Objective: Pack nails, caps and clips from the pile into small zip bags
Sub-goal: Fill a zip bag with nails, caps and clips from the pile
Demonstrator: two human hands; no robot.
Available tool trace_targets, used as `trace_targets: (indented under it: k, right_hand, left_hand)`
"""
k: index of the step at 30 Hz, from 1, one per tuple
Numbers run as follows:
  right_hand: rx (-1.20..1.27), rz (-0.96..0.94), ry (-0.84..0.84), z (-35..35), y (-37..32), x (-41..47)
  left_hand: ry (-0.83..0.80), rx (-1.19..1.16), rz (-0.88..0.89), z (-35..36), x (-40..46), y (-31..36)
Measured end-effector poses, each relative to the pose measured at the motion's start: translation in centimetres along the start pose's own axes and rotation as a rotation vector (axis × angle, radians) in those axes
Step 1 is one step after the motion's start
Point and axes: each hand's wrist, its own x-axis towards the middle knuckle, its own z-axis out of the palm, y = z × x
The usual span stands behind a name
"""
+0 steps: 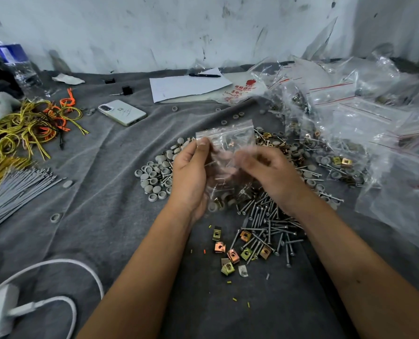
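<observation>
- Grey fabric sheet [100,167] covers the work surface, backed by a scuffed whitish wall [154,28]; a white phone [122,112] and a sheet of white paper [188,85] lie toward the back.
- Small clear zip bag [225,152] is held up over the middle of the pile, between both hands; a few grey caps and brassy clips sit at its bottom.
- Left hand [191,177] grips the bag's left edge, thumb pinching near the top.
- Right hand [269,172] has its fingers curled at the bag's right side; it is blurred, so whether it pinches the bag or drops something in I cannot tell.
- Done so far, judging by the layout: many filled clear zip bags with red seal lines [338,123] are heaped at the right.
- Left to do: plenty of loose stock remains, namely round grey plastic caps [154,174], silver steel nails [264,216] and brass-coloured square metal clips [232,253].
- This bag looks partly filled and not yet sealed.
</observation>
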Motion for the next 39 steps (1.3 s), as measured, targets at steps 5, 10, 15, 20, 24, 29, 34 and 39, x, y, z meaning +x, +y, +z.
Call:
trace_targets:
  k: [5,10,15,20,24,29,34,39]
  right_hand:
    - [0.031,-0.002,-0.016,-0.3,0.2,0.0]
    - [-0.019,0.080,0.052,-1.0,0.6,0.0]
    - [-0.072,0.095,0.307,-1.6,1.3,0.6]
    - [-0.062,0.051,0.414,-1.6,1.3,0.6]
    - [-0.026,0.073,0.453,-1.7,1.2,0.6]
    - [-0.021,0.149,0.402,-1.4,1.6,0.6]
    - [-0.056,0.107,0.287,-1.0,1.6,0.5]
    - [-0.413,-0.172,0.246,-0.4,1.2,0.3]
  left_hand:
    - [0.063,0.021,0.044,0.1,0.0,0.2]
    - [0.045,0.100,-0.133,-0.3,0.2,0.1]
    - [-0.002,0.163,-0.143,0.0,0.2,-0.3]
    - [-0.163,0.363,-0.207,-0.8,0.2,0.0]
    - [-0.326,0.338,-0.375,-1.5,0.0,0.8]
    - [-0.344,0.287,-0.344,-1.2,0.2,0.7]
    - [-0.057,0.286,-0.058,-1.4,1.0,0.0]
    - [0.077,0.978,0.507,-2.1,1.1,-0.6]
